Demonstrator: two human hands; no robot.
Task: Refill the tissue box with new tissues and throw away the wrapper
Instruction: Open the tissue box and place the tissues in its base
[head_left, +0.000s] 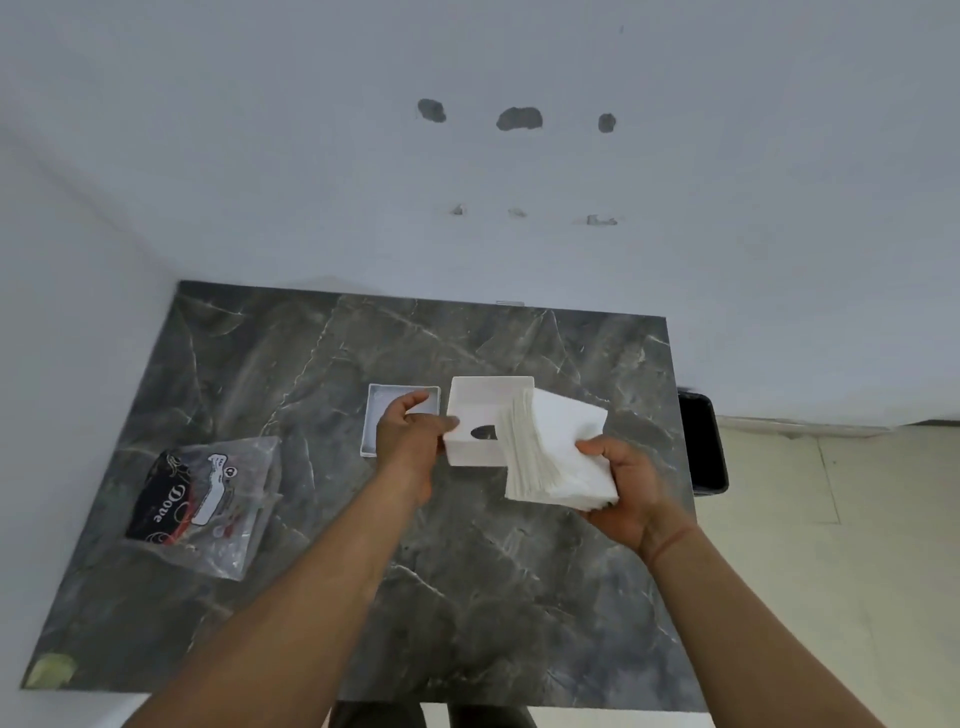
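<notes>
While the left hand (410, 436) grips the tissue box (480, 421), the right hand (623, 488) clasps tissues (558, 449) — tilted.

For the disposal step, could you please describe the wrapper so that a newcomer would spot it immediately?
On the dark marble table, look at its left side, apart from the white tissue box. The wrapper lies flat there: crinkled clear plastic with a black printed panel, the only non-white item.

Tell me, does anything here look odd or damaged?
Yes: the wall behind the table has three dark gouged patches with smaller chips below. The empty wrapper lies crumpled at the table's left.
</notes>
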